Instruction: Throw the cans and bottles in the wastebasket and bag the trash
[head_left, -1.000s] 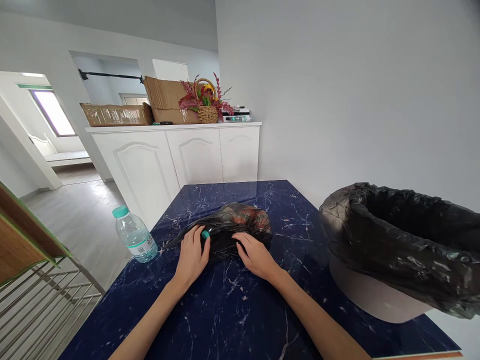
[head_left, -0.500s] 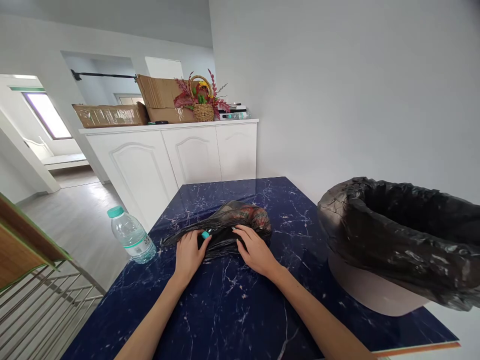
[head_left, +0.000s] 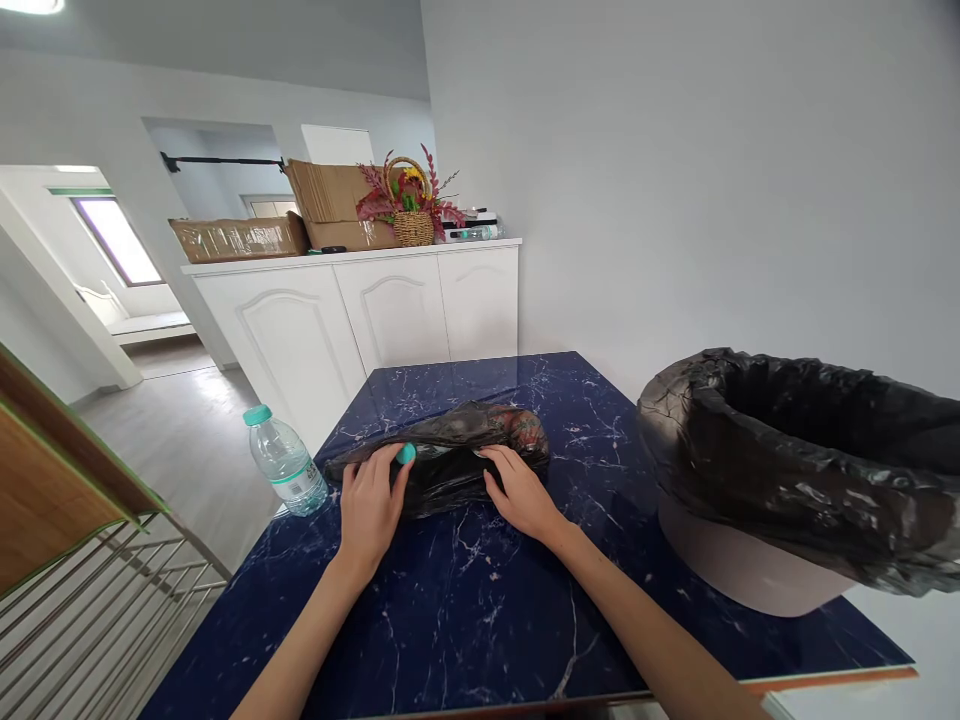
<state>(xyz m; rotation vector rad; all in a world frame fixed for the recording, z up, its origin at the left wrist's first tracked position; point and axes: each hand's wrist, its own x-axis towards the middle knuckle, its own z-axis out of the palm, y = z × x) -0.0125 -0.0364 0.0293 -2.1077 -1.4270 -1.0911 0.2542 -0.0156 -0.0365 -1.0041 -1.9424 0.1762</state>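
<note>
A thin black plastic bag (head_left: 450,487) lies across the blue marbled table (head_left: 480,620), its mouth toward me. Something reddish (head_left: 525,432) shows through its right end; what it is I cannot make out. My left hand (head_left: 370,512) is at the bag's left part, with a teal bottle cap (head_left: 406,454) held between thumb and forefinger. Fingers of my right hand (head_left: 526,500) are closed on the bag's edge at the right of the opening. Left of the bag, a clear water bottle (head_left: 289,468) with a teal cap stands upright near the table edge.
A bin (head_left: 750,570) lined with a black bag stands on the table at the right. Behind the table is a white cabinet (head_left: 405,310) with cardboard boxes (head_left: 240,238) and a flower basket (head_left: 413,228). A metal rack (head_left: 112,610) is at the left.
My left hand has turned slightly and raised the teal cap, which now faces me more fully. The right hand stays at the bag's edge. The camera view has shifted a little left.
</note>
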